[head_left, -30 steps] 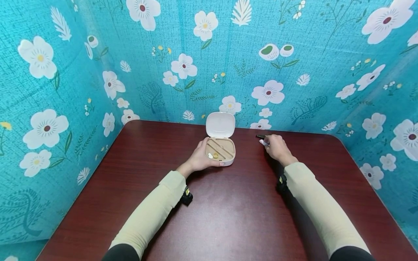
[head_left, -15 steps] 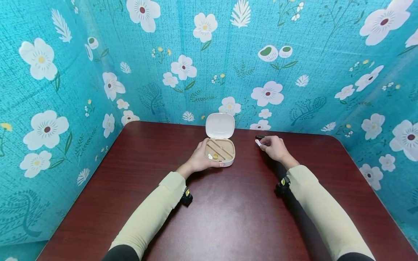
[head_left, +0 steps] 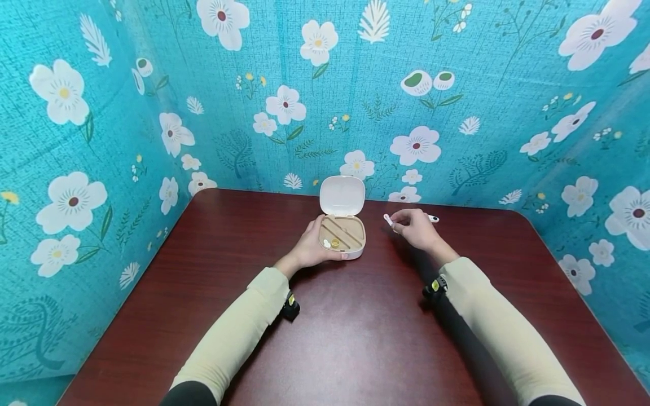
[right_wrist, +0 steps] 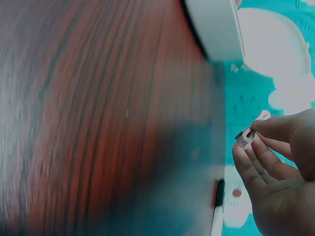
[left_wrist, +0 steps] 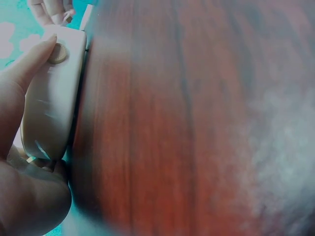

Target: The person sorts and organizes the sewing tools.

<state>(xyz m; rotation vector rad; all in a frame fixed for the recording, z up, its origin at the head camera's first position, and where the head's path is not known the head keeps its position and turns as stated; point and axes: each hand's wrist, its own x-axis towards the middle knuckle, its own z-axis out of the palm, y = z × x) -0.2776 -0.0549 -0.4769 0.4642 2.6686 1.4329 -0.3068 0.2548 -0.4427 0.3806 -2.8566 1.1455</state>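
Observation:
A small white box (head_left: 358, 252) with a tan divided inside stands on the table, its white lid (head_left: 342, 195) raised at the back. My left hand (head_left: 311, 246) grips the box from its left, the thumb along the front beside a round tan button (left_wrist: 58, 53). In the front left of the box lie a gold ring (head_left: 335, 243) and a small white piece (head_left: 326, 243). Right of the box, my right hand (head_left: 417, 228) pinches a slim white-and-pink piece (right_wrist: 246, 138) with a bit of dark metal between thumb and fingertips; its kind I cannot tell.
A white stick with a black end (right_wrist: 219, 194) lies near the table's back edge, partly hidden behind my right hand in the head view. The dark red wooden table (head_left: 365, 327) reaches back to a blue flowered cloth (head_left: 244, 101) that hangs behind and at both sides.
My right hand has lifted the white-and-pink piece and moved left with it, toward the box. The white end of the stick now shows to its right. The left hand and the box have stayed put.

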